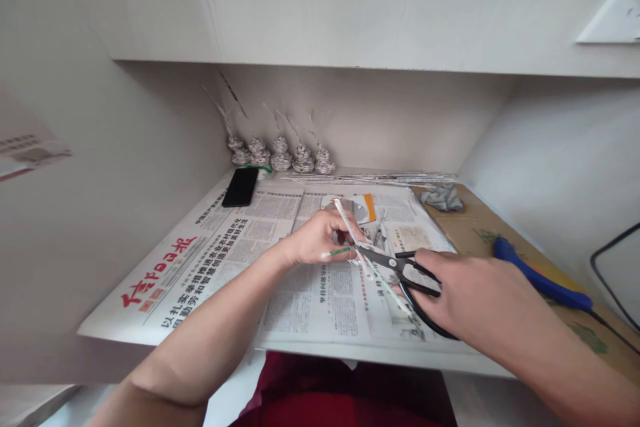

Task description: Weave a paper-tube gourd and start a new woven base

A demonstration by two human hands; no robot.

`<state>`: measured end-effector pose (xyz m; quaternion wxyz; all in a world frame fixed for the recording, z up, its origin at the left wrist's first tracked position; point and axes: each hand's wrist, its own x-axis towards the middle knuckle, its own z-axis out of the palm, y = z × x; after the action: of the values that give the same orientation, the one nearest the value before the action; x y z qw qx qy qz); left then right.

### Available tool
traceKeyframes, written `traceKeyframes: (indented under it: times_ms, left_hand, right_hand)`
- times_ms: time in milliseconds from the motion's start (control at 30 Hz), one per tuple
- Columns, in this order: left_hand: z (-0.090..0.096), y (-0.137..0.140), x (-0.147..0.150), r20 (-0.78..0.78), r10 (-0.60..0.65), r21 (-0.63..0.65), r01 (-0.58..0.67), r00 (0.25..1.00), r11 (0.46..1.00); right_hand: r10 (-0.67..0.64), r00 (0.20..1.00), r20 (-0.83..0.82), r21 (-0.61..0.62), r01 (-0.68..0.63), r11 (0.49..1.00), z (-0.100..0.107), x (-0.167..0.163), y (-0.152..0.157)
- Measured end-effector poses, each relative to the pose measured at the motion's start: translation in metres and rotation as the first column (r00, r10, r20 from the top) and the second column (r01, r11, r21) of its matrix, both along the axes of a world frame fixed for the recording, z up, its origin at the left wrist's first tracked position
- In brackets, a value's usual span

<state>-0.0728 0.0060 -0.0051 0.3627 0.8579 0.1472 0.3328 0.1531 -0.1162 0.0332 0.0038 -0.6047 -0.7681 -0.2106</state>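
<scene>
My left hand (320,237) is closed around rolled paper strips (345,219), which stick out from its fingers in several directions. One strip points up, another slants down to the right, and a thin green one shows beside the palm. My right hand (467,290) grips black-handled scissors (393,262), fingers through the loops, with the handles spread apart. The scissor blades reach the strips right at my left fingertips. Whether the paper lies between the blades I cannot tell. Both hands are above a newspaper sheet (280,307) covering the table.
Several gourd-shaped coiled-paper pieces (281,155) stand along the back left, behind a black phone (241,187). Long paper sticks (360,179) lie at the back. Rightward are a crumpled grey cloth (442,197), cardboard (480,217) and a blue corded tool (540,278). A panel (320,7) overhangs.
</scene>
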Motion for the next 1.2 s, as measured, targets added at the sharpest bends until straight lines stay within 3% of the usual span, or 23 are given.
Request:
traceKeyframes:
  times_ms: [233,433,533,667,800,1000,1200]
  left_hand:
    - [0.0,-0.001,0.0,-0.022,0.016,-0.022,-0.016,1.0,1.0]
    - [0.005,-0.004,-0.001,-0.049,0.007,-0.03,-0.008,0.999,1.0]
    - [0.005,-0.004,-0.001,-0.065,0.014,-0.035,-0.017,0.998,0.999]
    - [0.003,-0.003,-0.001,-0.057,0.026,-0.037,-0.028,0.998,0.999]
    - [0.002,-0.003,-0.001,-0.048,0.015,-0.049,-0.017,0.999,0.999]
    - [0.0,-0.001,0.0,-0.011,0.021,-0.011,-0.021,1.0,1.0]
    - [0.0,-0.001,0.002,-0.01,0.007,-0.05,-0.007,1.0,0.999]
  right_hand:
    - [-0.007,1.0,0.004,-0.056,0.007,0.998,0.006,-0.005,-0.003]
    - [0.04,0.997,-0.059,-0.069,-0.044,0.997,-0.003,0.0,0.0]
    - [-0.008,0.987,-0.162,-0.12,-0.012,0.993,-0.009,0.005,0.0]
    - [-0.172,0.934,-0.314,-0.178,0.12,0.977,-0.021,0.022,0.002]
    - [-0.284,0.91,-0.302,-0.255,0.21,0.944,-0.035,0.043,0.011]
    - [-0.301,0.923,-0.24,-0.279,0.231,0.932,-0.051,0.053,0.027]
    - [-0.294,0.885,-0.361,-0.231,0.22,0.948,-0.067,0.064,0.043]
